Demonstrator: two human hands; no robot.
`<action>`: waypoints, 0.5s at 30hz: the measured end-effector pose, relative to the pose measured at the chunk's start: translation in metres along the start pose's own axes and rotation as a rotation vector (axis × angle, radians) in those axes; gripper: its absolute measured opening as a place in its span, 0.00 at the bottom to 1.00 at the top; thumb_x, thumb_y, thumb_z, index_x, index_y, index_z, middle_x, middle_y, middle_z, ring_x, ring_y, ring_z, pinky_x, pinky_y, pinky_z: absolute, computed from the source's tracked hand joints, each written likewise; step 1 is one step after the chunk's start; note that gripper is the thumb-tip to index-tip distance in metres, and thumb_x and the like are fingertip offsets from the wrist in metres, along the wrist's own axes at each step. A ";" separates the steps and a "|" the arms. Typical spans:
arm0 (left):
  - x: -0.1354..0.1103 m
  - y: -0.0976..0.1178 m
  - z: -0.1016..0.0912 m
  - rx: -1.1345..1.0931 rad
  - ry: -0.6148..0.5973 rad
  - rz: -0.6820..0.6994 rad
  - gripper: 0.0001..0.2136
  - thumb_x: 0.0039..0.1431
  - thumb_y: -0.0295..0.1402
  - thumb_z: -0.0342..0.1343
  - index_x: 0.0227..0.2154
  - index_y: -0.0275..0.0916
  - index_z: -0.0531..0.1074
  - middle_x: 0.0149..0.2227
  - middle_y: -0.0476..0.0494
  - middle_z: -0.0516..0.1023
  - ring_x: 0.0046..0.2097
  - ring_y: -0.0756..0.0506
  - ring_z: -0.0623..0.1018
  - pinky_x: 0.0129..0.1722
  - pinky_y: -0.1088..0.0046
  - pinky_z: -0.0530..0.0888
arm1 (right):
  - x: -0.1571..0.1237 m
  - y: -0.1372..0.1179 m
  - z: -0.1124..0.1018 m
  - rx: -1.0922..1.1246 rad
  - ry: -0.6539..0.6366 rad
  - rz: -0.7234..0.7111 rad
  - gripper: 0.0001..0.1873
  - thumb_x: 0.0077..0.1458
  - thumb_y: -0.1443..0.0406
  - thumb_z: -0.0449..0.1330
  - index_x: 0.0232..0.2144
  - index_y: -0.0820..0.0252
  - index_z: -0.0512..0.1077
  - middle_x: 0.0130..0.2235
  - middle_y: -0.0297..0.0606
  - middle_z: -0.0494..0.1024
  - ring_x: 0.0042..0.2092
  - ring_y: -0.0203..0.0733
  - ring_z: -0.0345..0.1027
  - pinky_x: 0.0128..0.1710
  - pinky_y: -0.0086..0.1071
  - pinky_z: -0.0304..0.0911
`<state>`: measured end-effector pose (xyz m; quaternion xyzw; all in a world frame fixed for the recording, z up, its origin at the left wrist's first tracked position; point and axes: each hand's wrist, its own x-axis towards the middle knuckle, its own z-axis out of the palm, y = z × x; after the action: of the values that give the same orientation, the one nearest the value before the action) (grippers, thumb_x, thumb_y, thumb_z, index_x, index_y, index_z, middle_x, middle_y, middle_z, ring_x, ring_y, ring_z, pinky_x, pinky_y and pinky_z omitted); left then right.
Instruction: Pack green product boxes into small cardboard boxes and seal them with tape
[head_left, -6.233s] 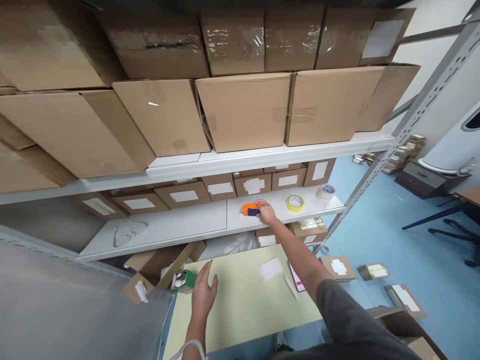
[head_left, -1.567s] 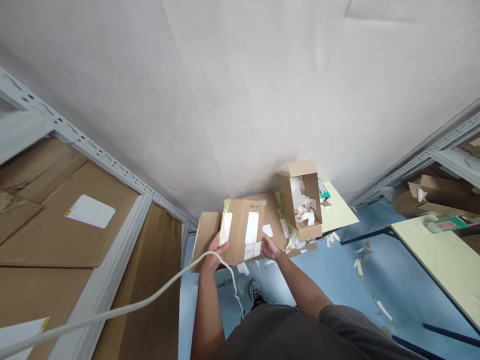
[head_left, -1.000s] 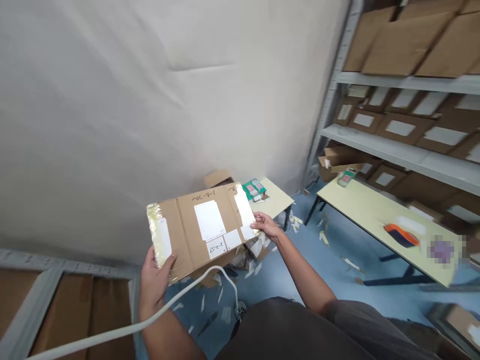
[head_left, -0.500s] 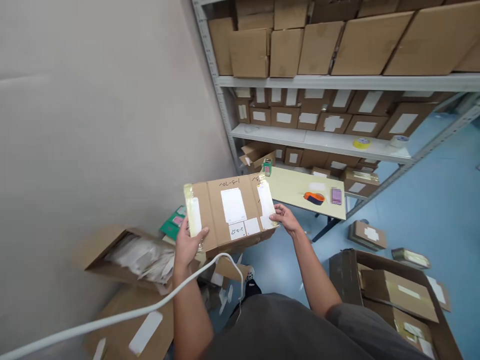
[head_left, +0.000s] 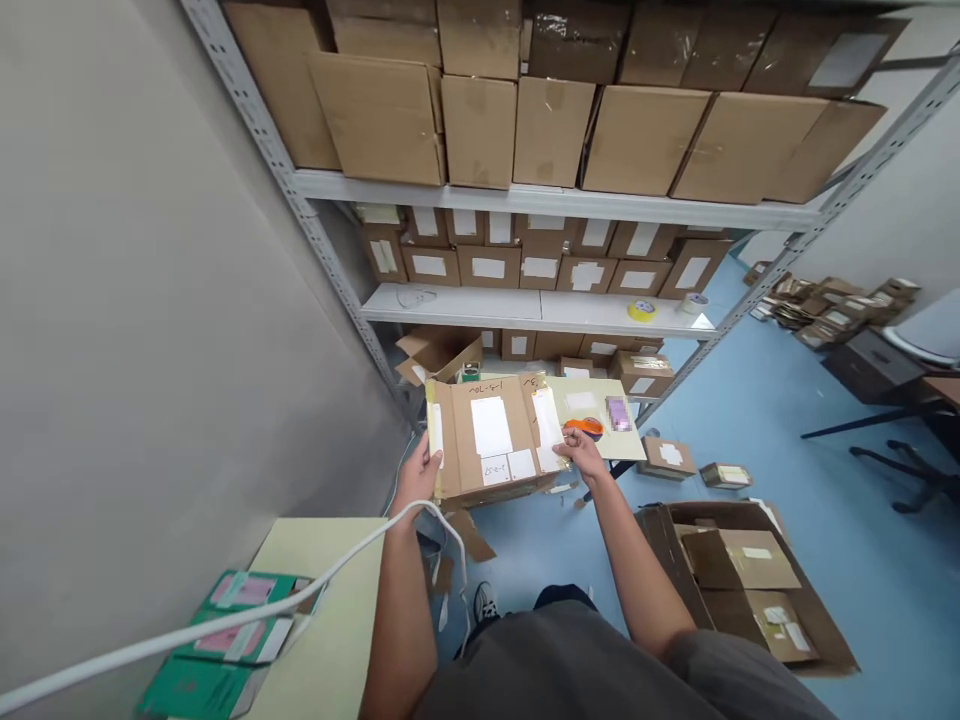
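Between my two hands is a brown cardboard box, held level in front of my body. White labels, handwritten marks and yellowish tape along its ends show on its upper face. My left hand grips the left end, thumb on top. The right-hand end is pinched by my right hand, its thumb over a white label. Just beyond the right hand, an orange and dark blue tape roll or dispenser lies on a pale yellow table, near a purple pack. The undersides of both grips are hidden.
A grey shelf rack full of cardboard boxes stands ahead. A white cable crosses in front of my left forearm. Green packages lie on a table at left. A large open carton holding boxes stands on the floor at right.
My view has swung to the right, bringing in the far floor and desk. The cardboard box stays in both hands and is now over the shelf-side table's edge. The left-hand table now shows.
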<state>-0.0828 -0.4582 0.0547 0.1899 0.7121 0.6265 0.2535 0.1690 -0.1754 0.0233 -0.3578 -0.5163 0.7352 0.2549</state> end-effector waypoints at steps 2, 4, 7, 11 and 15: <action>0.031 0.004 0.009 0.013 -0.011 0.002 0.40 0.63 0.48 0.65 0.75 0.37 0.67 0.55 0.35 0.88 0.55 0.37 0.86 0.60 0.59 0.81 | 0.019 0.002 -0.004 0.000 0.053 -0.014 0.31 0.28 0.58 0.83 0.35 0.53 0.73 0.26 0.28 0.78 0.31 0.42 0.74 0.36 0.36 0.70; 0.058 0.006 0.020 -0.006 -0.004 0.011 0.40 0.63 0.48 0.65 0.74 0.36 0.68 0.59 0.35 0.86 0.57 0.37 0.86 0.60 0.60 0.81 | 0.040 0.007 -0.009 -0.004 0.098 -0.034 0.30 0.29 0.57 0.82 0.34 0.53 0.73 0.26 0.28 0.77 0.30 0.42 0.73 0.35 0.36 0.69; 0.089 0.007 0.038 -0.104 0.036 0.014 0.42 0.61 0.48 0.67 0.75 0.36 0.67 0.62 0.33 0.84 0.58 0.38 0.85 0.61 0.60 0.80 | 0.078 0.018 -0.020 -0.012 0.141 -0.074 0.29 0.32 0.55 0.80 0.36 0.54 0.73 0.25 0.27 0.75 0.30 0.42 0.71 0.34 0.35 0.68; 0.114 0.013 0.072 -0.229 0.013 -0.043 0.47 0.59 0.48 0.71 0.77 0.38 0.63 0.57 0.35 0.87 0.54 0.38 0.87 0.59 0.57 0.82 | 0.132 0.030 -0.038 -0.146 0.172 -0.107 0.26 0.41 0.51 0.73 0.42 0.56 0.77 0.28 0.33 0.79 0.34 0.49 0.76 0.38 0.42 0.73; 0.128 0.032 0.116 -0.259 -0.003 -0.075 0.46 0.60 0.46 0.71 0.78 0.40 0.62 0.60 0.33 0.85 0.55 0.37 0.87 0.56 0.58 0.83 | 0.160 0.035 -0.048 -0.467 0.246 -0.258 0.31 0.51 0.54 0.67 0.56 0.58 0.80 0.50 0.50 0.85 0.57 0.63 0.78 0.64 0.58 0.70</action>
<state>-0.1169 -0.2862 0.0605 0.1296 0.6313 0.7031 0.3004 0.1082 -0.0409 -0.0619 -0.4245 -0.6781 0.5090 0.3176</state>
